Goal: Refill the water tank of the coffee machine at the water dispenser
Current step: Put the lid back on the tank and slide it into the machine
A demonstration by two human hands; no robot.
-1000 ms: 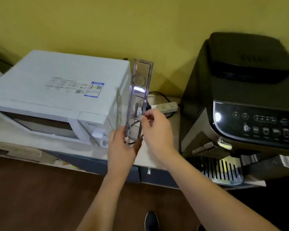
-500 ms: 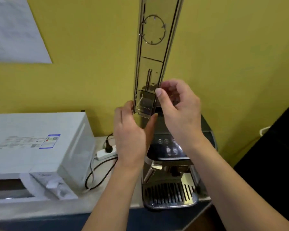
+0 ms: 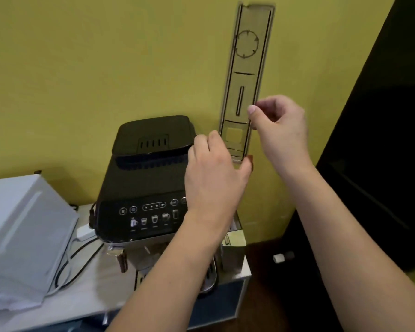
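Observation:
A long, narrow, clear plastic tank lid (image 3: 247,75) stands upright in front of the yellow wall, above the right side of the black coffee machine (image 3: 149,178). My left hand (image 3: 213,171) pinches its lower end between thumb and fingers. My right hand (image 3: 280,130) touches its right edge with thumb and fingertip, a little higher up. The machine's control panel (image 3: 149,216) faces me. At the machine's right side a narrow open slot (image 3: 234,250) shows. No water dispenser is in view.
A white microwave (image 3: 22,243) sits left of the machine on a pale counter (image 3: 89,291), with a white power strip and black cables (image 3: 82,236) between them. A dark surface (image 3: 381,140) fills the right side. A small white object (image 3: 279,258) lies on the dark floor.
The lid has moved from in front of the microwave up and rightward past the coffee machine. My view has swung right. My right hand has shifted from the lid's lower part to its right edge.

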